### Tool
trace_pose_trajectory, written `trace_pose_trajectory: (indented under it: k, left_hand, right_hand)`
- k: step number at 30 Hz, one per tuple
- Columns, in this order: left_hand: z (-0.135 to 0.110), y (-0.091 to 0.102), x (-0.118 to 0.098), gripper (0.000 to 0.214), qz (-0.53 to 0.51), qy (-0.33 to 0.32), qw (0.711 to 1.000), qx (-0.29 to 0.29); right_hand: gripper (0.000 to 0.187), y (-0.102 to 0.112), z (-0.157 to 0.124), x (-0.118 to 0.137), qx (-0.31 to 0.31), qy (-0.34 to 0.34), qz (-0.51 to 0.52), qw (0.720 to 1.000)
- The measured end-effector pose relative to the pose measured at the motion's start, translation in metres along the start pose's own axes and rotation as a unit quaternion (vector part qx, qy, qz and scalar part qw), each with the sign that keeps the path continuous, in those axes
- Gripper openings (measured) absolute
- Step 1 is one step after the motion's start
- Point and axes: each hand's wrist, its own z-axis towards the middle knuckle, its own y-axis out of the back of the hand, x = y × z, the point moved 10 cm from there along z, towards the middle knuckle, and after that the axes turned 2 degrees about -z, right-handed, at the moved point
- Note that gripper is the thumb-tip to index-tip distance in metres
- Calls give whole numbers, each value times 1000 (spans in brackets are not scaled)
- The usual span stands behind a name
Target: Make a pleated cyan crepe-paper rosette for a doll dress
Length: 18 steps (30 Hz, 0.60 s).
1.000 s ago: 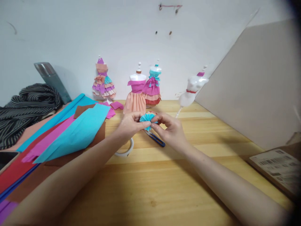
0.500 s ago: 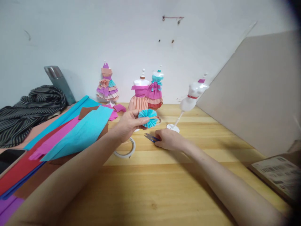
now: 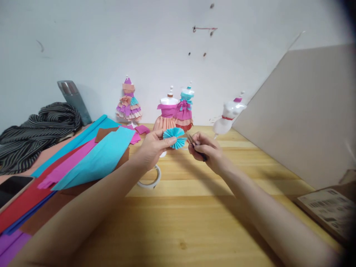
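A pleated turquoise paper rosette is pinched between the thumb and fingers of my left hand. My right hand grips a pair of thread snips, whose blades point at the rosette's right edge. Whether the blades touch the paper I cannot tell. Below my left hand a roll of white tape lies on the wooden table. Close behind the rosette stands a small mannequin in a magenta and peach paper dress.
Two more dressed mannequins stand at the back: one layered dress, one magenta-turquoise dress. A white mannequin is at right. Coloured crepe paper, a phone, striped cloth and a bottle fill the left. A cardboard box sits right.
My right hand has lifted the snips off the table and brought them up beside the rosette. My left hand keeps the rosette in nearly the same place.
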Motion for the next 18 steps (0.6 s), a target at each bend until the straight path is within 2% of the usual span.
trace_pose_trajectory:
  k: [4, 9, 13, 18]
  left_hand:
    - [-1, 0, -2, 18, -65, -12, 997, -26]
    - [-2, -1, 1, 17, -108, 1, 993, -42]
    - [-3, 0, 4, 23, -122, 5, 991, -50]
    - [-4, 1, 4, 33, -137, 3, 989, -58]
  right_hand:
    - [25, -7, -6, 14, -29, 36, 19, 999]
    - [31, -11, -10, 16, -52, 82, 21, 995]
    - [33, -20, -14, 11, -35, 99, 6, 994]
    - [37, -29, -19, 7, -18, 86, 20, 996]
